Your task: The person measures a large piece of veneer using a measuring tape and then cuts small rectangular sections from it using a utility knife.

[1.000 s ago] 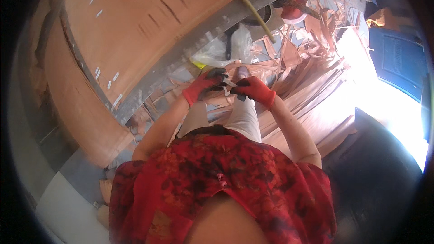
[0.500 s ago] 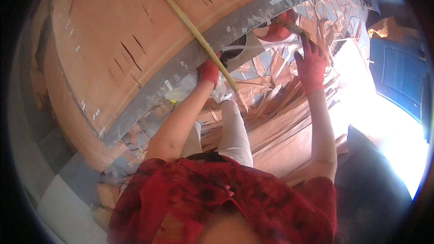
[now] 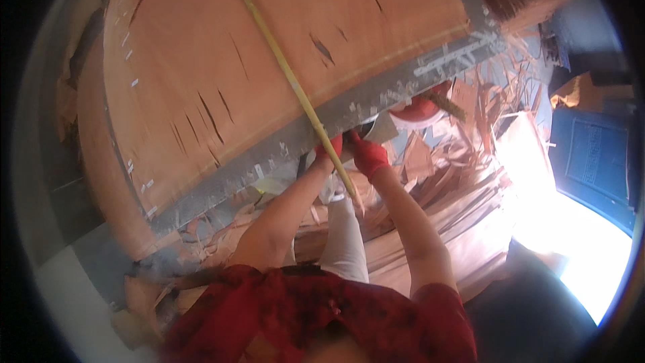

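Both my hands wear red gloves with dark fingertips and are close together at the near edge of the veneer-topped table. My left hand [image 3: 327, 151] is closed, partly behind a yellow stick [image 3: 287, 70]. My right hand [image 3: 369, 156] is just to its right, its fingers curled in towards a small dark thing between the two hands. The table edge and the gloves hide most of that thing, and its kind cannot be made out. The stick lies across the reddish wood veneer sheet [image 3: 201, 60] and sticks out past the edge over my leg.
A red basin [image 3: 414, 111] with a rough brown stick [image 3: 445, 102] across it is partly under the table's grey edge [image 3: 222, 185]. Torn veneer strips [image 3: 443, 208] lie heaped on the floor. A blue panel [image 3: 591, 158] stands at the right beside bright light.
My right hand has left the brown stick's end by the red basin and come left, next to my left hand. Its spread fingers have curled. The view has shifted.
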